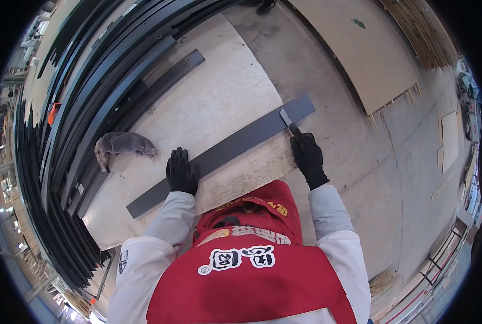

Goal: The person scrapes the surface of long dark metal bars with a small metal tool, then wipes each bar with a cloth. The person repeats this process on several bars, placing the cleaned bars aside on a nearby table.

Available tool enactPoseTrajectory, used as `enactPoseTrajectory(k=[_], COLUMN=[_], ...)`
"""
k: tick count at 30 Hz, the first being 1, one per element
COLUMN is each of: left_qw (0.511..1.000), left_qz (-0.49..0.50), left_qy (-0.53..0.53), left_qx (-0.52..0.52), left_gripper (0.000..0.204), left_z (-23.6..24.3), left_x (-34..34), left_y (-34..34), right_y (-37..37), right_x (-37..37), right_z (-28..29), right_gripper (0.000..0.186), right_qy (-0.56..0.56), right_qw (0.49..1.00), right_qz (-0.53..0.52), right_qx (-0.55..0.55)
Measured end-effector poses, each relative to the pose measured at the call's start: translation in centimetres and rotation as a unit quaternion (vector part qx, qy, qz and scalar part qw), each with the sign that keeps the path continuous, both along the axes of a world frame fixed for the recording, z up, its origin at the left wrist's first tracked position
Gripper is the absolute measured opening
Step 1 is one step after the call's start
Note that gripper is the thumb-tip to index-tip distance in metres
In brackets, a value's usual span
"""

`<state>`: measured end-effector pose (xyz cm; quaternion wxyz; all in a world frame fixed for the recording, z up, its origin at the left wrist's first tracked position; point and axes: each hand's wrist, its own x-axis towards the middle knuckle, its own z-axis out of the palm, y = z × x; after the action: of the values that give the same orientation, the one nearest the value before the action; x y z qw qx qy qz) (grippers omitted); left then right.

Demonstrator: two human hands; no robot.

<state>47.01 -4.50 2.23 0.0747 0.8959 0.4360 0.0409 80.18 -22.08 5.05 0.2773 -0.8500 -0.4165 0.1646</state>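
A long dark grey strip [235, 144] lies slantwise across the pale board in front of me. My left hand [181, 170], in a black glove, rests by the strip's near-left part with its fingers stretched out and flat. Near the strip's far right end, my right hand [309, 157], also gloved in black, is closed around a knife with a pale blade [285, 116]. The index finger reaches along the knife, and its blade lies over the strip's surface. The glove hides most of the handle.
A crumpled grey-brown cloth [126, 144] lies on the pale board [219, 70], left of my left hand. Many long dark strips [103, 102] are stacked along the left. Large tan sheets [354, 48] stand at the upper right above the concrete floor [392, 178].
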Motion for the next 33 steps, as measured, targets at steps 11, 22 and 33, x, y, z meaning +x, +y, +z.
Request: enactPoseTrajectory(k=[11,22,33], left_qw=[1.0,0.999,0.999], left_qz=[-0.009,-0.029,-0.034], left_qy=[-0.005,0.006,-0.014], left_qx=[0.01,0.016,0.021], left_gripper=[0.05,0.051,0.051], left_z=[-0.3,-0.3,-0.4], left_x=[-0.2,-0.3,-0.3], left_y=[0.1,0.3,0.0], right_y=[-3.5,-0.6,2.3], right_x=[10.7,15.5,16.8], right_z=[-1.3,-0.7,-1.5], right_gripper=[0.042,0.039,0.036], right_qy=[-0.077,-0.095,-0.127], right_qw=[0.996,0.973,0.965], right_qz=[0.046,0.208,0.225], right_qx=[0.021,-0.02,-0.049])
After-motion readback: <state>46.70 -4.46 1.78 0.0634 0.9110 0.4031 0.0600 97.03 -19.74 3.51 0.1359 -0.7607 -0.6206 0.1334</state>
